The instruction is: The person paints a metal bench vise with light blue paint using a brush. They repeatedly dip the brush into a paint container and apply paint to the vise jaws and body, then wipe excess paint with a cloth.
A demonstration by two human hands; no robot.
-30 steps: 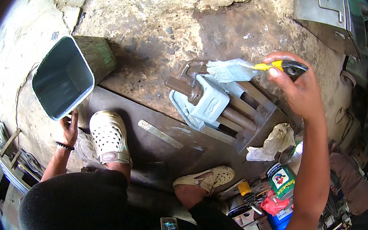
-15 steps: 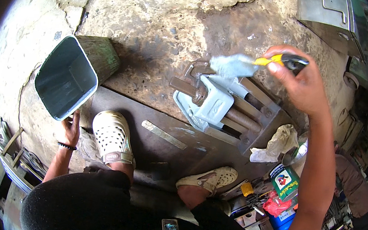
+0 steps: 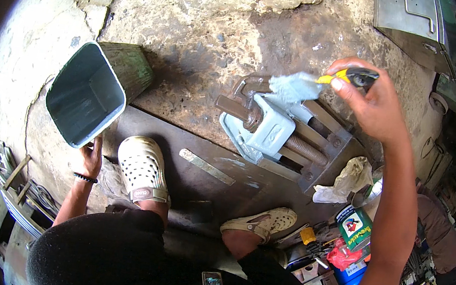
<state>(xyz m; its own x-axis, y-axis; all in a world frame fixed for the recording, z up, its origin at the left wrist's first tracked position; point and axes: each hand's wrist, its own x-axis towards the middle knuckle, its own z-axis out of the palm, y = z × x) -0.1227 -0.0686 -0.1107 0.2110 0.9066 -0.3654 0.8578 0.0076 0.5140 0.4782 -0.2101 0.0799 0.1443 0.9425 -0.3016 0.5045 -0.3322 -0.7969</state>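
A paintbrush with a yellow and black handle is gripped in my right hand. Its bristles are coated in light blue-grey paint and hover at the far side of a metal vise; whether they touch it I cannot tell. The vise lies on a dark metal sheet, its jaw end painted the same colour. Its screw and bars show bare brown metal. My left hand holds a tall green container by its lower rim, tilted with its wide mouth facing me. Some of those fingers are hidden behind it.
A flat metal strip lies between my shoes. Right of the vise are a crumpled cloth, a green can, a red plastic bag and tools. A metal box stands far right. Another person's sleeve shows at the right.
The paintbrush has shifted slightly right and nearer to me, still in my right hand. My left hand keeps its hold on the container. The whole view has slid a little.
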